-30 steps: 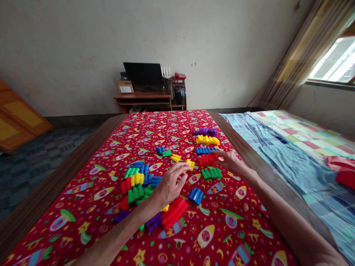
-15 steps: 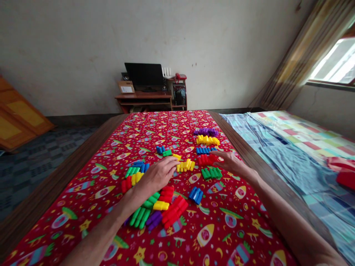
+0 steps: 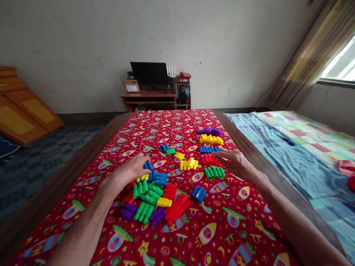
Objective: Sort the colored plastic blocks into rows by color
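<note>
At the left side of a loose pile of plastic building blocks, my left hand (image 3: pixel 135 167) has its fingers curled down on a blue block (image 3: pixel 148 166). Close to it lie more blue blocks (image 3: pixel 161 178), green blocks (image 3: pixel 149 194), red blocks (image 3: pixel 177 208) and a yellow block (image 3: pixel 164 202). My right hand (image 3: pixel 235 161) reaches in from the right with its fingers stretched out over the end of a row of red blocks (image 3: pixel 208 159). A blue row (image 3: pixel 209 149) lies just beyond these fingertips, and a green row (image 3: pixel 215 172) lies nearer to me.
Purple (image 3: pixel 210 131) and yellow (image 3: pixel 211 139) rows lie farther back. A yellow group (image 3: pixel 189 163) and a separate blue piece (image 3: pixel 198 194) are mid-table. The red patterned cloth (image 3: pixel 208 232) covers the table. A bed (image 3: pixel 288 155) stands right, a computer desk (image 3: pixel 149 95) at the wall.
My left hand has moved left, from beside the yellow group to the blue blocks in the pile. Pile blocks have shifted. My right hand stays by the red row; the view has turned slightly left.
</note>
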`<state>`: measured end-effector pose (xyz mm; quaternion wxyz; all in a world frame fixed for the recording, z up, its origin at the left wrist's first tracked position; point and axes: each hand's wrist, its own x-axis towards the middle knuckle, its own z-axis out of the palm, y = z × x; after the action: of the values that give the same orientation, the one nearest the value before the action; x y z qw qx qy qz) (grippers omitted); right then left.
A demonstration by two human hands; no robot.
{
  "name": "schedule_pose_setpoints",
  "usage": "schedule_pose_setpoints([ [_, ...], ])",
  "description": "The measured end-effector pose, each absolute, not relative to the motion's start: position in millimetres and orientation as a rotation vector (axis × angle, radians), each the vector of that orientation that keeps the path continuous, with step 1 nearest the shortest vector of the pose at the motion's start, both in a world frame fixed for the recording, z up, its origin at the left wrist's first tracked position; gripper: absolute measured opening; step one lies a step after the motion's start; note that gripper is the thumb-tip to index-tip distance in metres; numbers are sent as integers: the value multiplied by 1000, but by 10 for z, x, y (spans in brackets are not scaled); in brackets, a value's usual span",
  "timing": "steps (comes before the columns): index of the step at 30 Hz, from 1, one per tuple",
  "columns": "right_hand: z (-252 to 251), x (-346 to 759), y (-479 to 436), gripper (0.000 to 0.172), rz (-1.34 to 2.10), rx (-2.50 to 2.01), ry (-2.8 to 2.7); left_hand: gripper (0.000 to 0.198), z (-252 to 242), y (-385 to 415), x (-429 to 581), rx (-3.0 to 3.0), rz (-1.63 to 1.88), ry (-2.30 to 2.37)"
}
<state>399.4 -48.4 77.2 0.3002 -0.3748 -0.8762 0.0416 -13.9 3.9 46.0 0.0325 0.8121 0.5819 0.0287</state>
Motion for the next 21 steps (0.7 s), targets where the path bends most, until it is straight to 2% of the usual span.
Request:
schedule_pose_setpoints([
  [2,782,3918,-531,27,116,-951,-2313,22,522,11,-114,2442,18,1799],
  [5,762,3664,-621,24,180,-838,-2335,30,574,-68,-97,2380,-3,1737],
  [11,629,2789,-765,22,242,-505,-2687,45,406,-337,-263,2425,144,1688],
  [17,441,2321,-804,17,58,-820,-2907,49,111,-545,-501,2493,459,1819],
  [21,427,2437,-752,15,271,-630,-2739,51,33,-544,-508,2442,401,1962],
])
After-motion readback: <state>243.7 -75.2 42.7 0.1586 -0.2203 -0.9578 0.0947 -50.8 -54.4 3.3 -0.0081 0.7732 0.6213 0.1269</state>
